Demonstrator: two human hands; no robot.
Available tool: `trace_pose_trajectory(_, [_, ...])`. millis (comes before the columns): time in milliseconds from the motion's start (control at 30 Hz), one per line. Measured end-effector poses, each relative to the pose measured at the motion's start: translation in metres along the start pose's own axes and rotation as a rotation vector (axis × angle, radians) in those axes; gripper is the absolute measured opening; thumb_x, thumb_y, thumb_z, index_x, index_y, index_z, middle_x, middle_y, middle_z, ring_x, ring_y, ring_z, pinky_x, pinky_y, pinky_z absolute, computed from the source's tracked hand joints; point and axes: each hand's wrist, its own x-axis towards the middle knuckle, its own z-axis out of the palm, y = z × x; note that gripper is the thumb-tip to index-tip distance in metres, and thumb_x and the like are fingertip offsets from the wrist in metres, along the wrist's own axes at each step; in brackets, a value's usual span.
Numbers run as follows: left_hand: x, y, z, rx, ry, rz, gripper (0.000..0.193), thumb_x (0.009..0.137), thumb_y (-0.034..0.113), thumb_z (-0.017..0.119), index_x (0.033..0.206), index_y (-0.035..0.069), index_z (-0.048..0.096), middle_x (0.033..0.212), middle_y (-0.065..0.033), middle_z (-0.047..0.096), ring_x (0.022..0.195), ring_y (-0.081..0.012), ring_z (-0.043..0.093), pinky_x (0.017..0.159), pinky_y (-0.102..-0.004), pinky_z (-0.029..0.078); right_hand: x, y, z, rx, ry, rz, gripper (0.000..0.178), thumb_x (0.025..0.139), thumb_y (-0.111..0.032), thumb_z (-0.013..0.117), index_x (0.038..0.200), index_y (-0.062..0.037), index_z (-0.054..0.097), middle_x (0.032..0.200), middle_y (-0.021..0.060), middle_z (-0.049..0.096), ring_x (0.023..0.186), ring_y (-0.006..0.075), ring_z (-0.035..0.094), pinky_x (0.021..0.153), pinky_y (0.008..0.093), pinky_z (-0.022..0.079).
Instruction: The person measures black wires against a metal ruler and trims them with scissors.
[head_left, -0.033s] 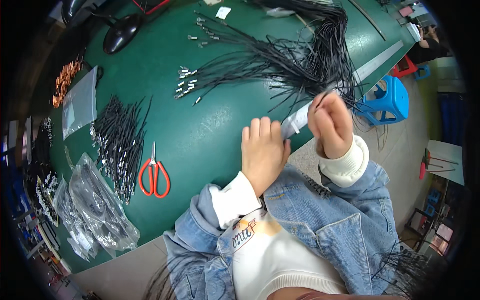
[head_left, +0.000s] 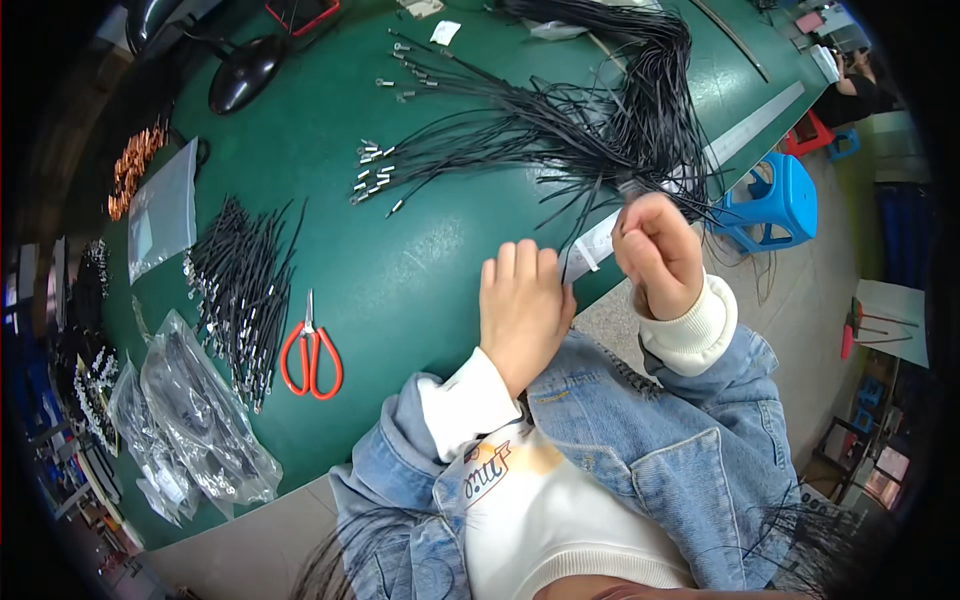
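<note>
My left hand (head_left: 525, 315) lies back up at the table's near edge, its fingers outstretched and the thumb alongside. It rests by the near end of a long metal ruler (head_left: 755, 128) with a white strip (head_left: 586, 254) across it. A thin black cord runs down over the ruler toward this hand. Just to the right, my right hand (head_left: 660, 255) is raised over the edge with fingers curled into a pinch; what they hold is hidden. Beyond it spreads a large bundle of black cords (head_left: 650, 110), several ending in silver metal tips (head_left: 375, 175).
Red-handled scissors (head_left: 312, 360) lie on the green table (head_left: 420, 350), left of my hands. Further left are a pile of short black cords (head_left: 245, 290), clear plastic bags (head_left: 205, 420) and copper-coloured parts (head_left: 135, 170). A blue stool (head_left: 780, 205) stands beyond the right edge.
My right hand has dropped slightly, and its fingers have turned a little. The left hand has shifted a touch to the left, leaving more of the ruler's end showing.
</note>
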Motion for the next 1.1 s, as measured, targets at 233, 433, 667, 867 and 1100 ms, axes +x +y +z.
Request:
trace_pose_trajectory(233, [-0.002, -0.029, -0.035, 0.266, 0.147, 0.009, 0.021, 0.068, 0.004, 0.065, 0.088, 0.007, 0.059, 0.093, -0.0095, 0.057, 0.085, -0.0297, 0.052, 0.069, -0.0398, 0.039, -0.001, 0.003, -0.028, -0.607, -0.36, 0.01, 0.005, 0.086, -0.007, 0.059, 0.087, -0.0019, 0.06, 0.072, 0.0047, 0.06, 0.064, 0.0113, 0.059, 0.056, 0.0239, 0.045])
trace_pose_trajectory(433, [-0.018, 0.001, -0.029, 0.167, 0.043, 0.178, 0.039, 0.071, 0.02, 0.073, 0.102, 0.002, 0.058, 0.093, -0.0129, 0.052, 0.086, -0.0299, 0.049, 0.069, -0.0383, 0.038, 0.006, 0.017, -0.024, -0.482, -0.008, 0.065, 0.008, 0.09, -0.01, 0.052, 0.094, -0.0031, 0.053, 0.07, 0.004, 0.058, 0.063, 0.0114, 0.057, 0.058, 0.0246, 0.045])
trace_pose_trajectory(667, [0.007, 0.001, 0.013, 0.16, -0.004, 0.195, 0.034, 0.074, 0.013, 0.069, 0.101, 0.001, 0.052, 0.093, -0.0143, 0.048, 0.087, -0.0316, 0.047, 0.073, -0.0388, 0.037, 0.002, 0.04, -0.009, -0.436, 0.058, -0.009, 0.011, 0.091, -0.015, 0.054, 0.094, -0.0044, 0.053, 0.069, 0.0055, 0.059, 0.064, 0.013, 0.061, 0.059, 0.0261, 0.046])
trace_pose_trajectory(867, [-0.022, -0.016, -0.006, 0.14, -0.05, 0.243, 0.041, 0.069, 0.007, 0.072, 0.103, 0.0, 0.051, 0.092, -0.0176, 0.05, 0.087, -0.0363, 0.048, 0.076, -0.0423, 0.038, -0.002, 0.039, 0.009, -0.402, 0.075, -0.072, 0.014, 0.09, -0.019, 0.054, 0.095, -0.0057, 0.052, 0.067, 0.0095, 0.061, 0.063, 0.0226, 0.063, 0.058, 0.0335, 0.048])
trace_pose_trajectory(1100, [-0.097, -0.056, -0.05, 0.15, 0.001, 0.113, 0.038, 0.067, 0.009, 0.073, 0.101, 0.002, 0.056, 0.089, -0.016, 0.049, 0.086, -0.0353, 0.047, 0.08, -0.0414, 0.039, 0.001, 0.047, 0.037, -0.619, -0.234, -0.158, 0.015, 0.087, -0.023, 0.056, 0.091, -0.0085, 0.056, 0.08, 0.0109, 0.064, 0.076, 0.0319, 0.063, 0.066, 0.0402, 0.048])
